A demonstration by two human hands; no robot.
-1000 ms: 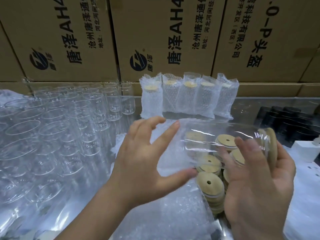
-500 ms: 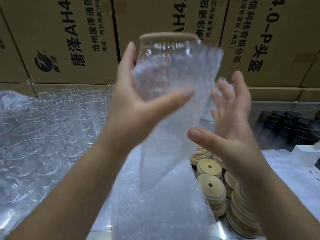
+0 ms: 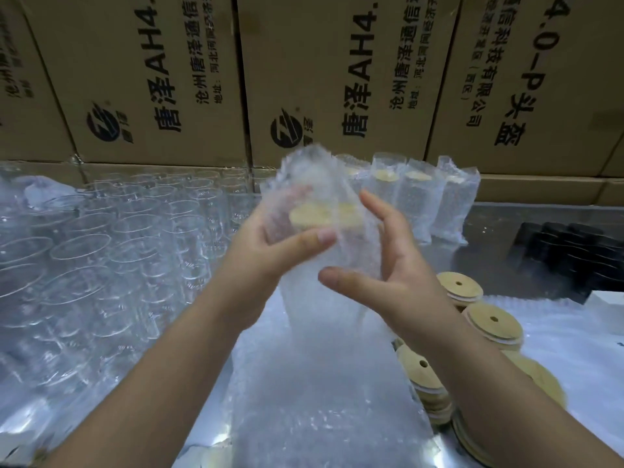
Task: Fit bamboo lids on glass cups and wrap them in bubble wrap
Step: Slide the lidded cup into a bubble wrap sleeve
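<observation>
**Wrapping a lidded cup.** The left hand grips the glass cup through the film, fingers curled behind it and thumb laid across its front. The right hand is spread, fingers straight, its palm against the right flank of the bubble wrap. The cup is held in the air above the table, tilted toward the viewer. Its bamboo lid is already seated and shows through the wrap, whose loose tail trails down to the tabletop.

**Technique (as judged).** The left hand should serve as the axle while the flat right hand rolls the sheet snugly round the glass. Tension should be even, and the film should overhang lid and base (so the ends can be tucked). Pressure on the lid should be light, lest it unseat.

**Counts.**
- One cup is in hand.
- Four wrapped cups show in the row behind; the held parcel may hide more.
- Bare cups stand in crowded rows to the left, too many and too transparent to number.
- Loose lids lie in about five stacks to the right; lids per stack cannot be counted.
- Black items are too dark to identify.
- Four carton faces form the backdrop.
</observation>
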